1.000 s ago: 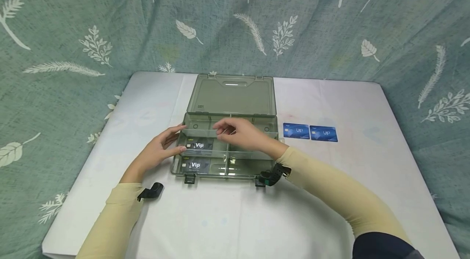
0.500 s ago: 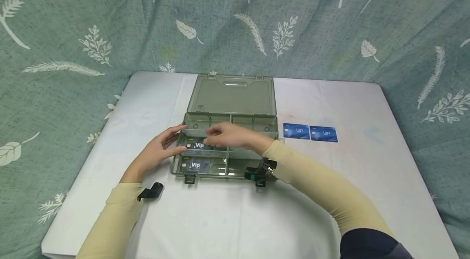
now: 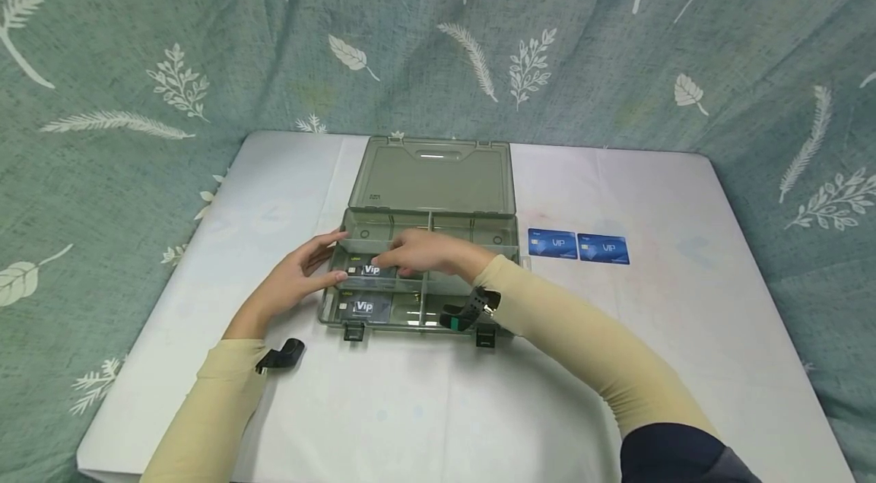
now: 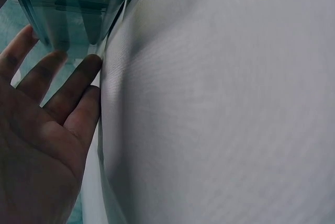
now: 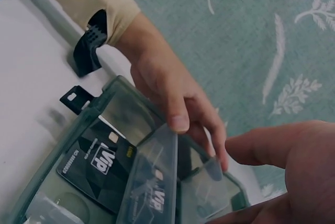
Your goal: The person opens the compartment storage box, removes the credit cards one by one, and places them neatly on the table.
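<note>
A grey-green clear plastic organizer box (image 3: 411,329) lies with its lid (image 3: 431,182) flipped back. Its left column holds a black Vip card (image 3: 366,308) in the front compartment. Another black Vip card (image 3: 354,271) is in the middle one. My left hand (image 3: 299,274) steadies the box's left side; its nearly straight fingers (image 4: 76,85) touch the outer wall, and the thumb rests near the rim by a divider. My right hand (image 3: 430,251) reaches into the middle compartment, index finger extended over that card, the others bent under. Whether the fingertip touches the card is unclear.
Two blue VIP cards (image 3: 552,244) lie side by side on the white-covered table (image 3: 383,407), right of the box. Low dividers split the box into several compartments. Two black latches (image 3: 353,333) stick out in front. A leaf-patterned green curtain (image 3: 404,27) encloses the table.
My right hand has moved left across the middle row to the card there, and its index finger has straightened out. The left hand and the box have stayed put.
</note>
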Available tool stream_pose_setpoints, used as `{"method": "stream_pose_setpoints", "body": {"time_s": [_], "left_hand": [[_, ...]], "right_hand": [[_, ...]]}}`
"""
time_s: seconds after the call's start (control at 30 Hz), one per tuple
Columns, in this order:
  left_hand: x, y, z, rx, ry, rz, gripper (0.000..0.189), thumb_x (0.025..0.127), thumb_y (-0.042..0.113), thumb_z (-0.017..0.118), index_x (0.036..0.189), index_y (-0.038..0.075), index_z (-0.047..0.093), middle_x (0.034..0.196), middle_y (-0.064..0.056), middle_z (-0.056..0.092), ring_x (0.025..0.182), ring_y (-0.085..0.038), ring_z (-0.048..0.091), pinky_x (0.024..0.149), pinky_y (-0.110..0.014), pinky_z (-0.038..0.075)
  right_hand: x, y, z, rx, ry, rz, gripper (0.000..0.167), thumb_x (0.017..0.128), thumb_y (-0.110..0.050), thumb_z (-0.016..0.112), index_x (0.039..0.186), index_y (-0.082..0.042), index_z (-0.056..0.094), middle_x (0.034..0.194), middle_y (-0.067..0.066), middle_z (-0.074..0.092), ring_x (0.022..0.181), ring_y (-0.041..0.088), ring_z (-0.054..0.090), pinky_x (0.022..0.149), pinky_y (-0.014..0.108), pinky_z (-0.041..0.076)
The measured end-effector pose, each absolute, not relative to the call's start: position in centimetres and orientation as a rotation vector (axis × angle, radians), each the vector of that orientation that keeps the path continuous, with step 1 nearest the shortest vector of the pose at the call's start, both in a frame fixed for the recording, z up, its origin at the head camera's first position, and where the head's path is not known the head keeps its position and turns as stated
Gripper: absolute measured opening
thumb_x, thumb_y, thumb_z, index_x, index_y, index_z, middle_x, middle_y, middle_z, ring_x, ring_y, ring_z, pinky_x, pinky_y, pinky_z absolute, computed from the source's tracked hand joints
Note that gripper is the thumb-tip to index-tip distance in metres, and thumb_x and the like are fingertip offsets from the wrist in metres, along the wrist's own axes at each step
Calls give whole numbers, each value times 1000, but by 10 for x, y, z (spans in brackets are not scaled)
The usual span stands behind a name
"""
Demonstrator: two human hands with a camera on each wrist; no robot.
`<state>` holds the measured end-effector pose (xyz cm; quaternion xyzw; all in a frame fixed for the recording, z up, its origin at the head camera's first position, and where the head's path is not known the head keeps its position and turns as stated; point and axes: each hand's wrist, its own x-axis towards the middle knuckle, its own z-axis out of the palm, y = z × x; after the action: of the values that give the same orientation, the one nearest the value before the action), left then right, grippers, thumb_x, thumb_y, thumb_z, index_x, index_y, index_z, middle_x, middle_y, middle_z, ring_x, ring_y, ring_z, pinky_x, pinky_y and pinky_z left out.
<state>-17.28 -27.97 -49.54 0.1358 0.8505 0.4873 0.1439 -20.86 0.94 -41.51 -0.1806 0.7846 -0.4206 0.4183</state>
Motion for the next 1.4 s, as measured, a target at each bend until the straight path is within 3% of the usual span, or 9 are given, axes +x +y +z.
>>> {"method": "stream_pose_setpoints", "body": {"time_s": [0.2, 0.57, 0.97, 1.2, 1.4], "left_hand": [[-173, -279, -496, 393, 2452, 1401, 72, 96, 29, 74, 158, 28, 37, 168, -3, 21, 150, -41, 26, 124, -56, 24], [-173, -279, -495, 384, 2456, 1394, 72, 96, 30, 74, 158, 28, 38, 168, -3, 21, 150, -41, 27, 124, -55, 24], [-172, -279, -494, 373, 2446, 1410, 73, 96, 30, 74, 158, 29, 38, 168, -3, 21, 151, -40, 25, 124, -55, 23], [-173, -278, -495, 384, 2444, 1420, 73, 96, 28, 74, 159, 24, 37, 168, -4, 21, 151, -40, 26, 124, -55, 23], [-173, -278, -495, 381, 2437, 1427, 73, 96, 28, 74, 159, 26, 37, 168, -4, 20, 151, -40, 25, 125, -55, 22]], "right_hand": [[-209, 4, -418, -455, 1989, -1018, 72, 100, -44, 62, 151, 3, 43, 154, 18, 46, 122, 31, 62, 113, 48, 46], [-205, 1, -423, -406, 1956, -1109, 79, 100, -42, 64, 155, 6, 33, 157, 21, 40, 126, 33, 60, 112, 46, 47], [-202, 5, -425, -416, 1928, -1189, 69, 101, -40, 61, 151, 5, 43, 158, 21, 39, 130, 33, 57, 118, 47, 39], [-198, 9, -425, -430, 1919, -1239, 71, 103, -36, 59, 154, 7, 35, 160, 21, 35, 134, 34, 54, 120, 47, 36], [-195, 10, -422, -440, 1957, -1250, 68, 104, -35, 57, 153, 8, 36, 159, 19, 39, 131, 31, 57, 118, 46, 40]]}}
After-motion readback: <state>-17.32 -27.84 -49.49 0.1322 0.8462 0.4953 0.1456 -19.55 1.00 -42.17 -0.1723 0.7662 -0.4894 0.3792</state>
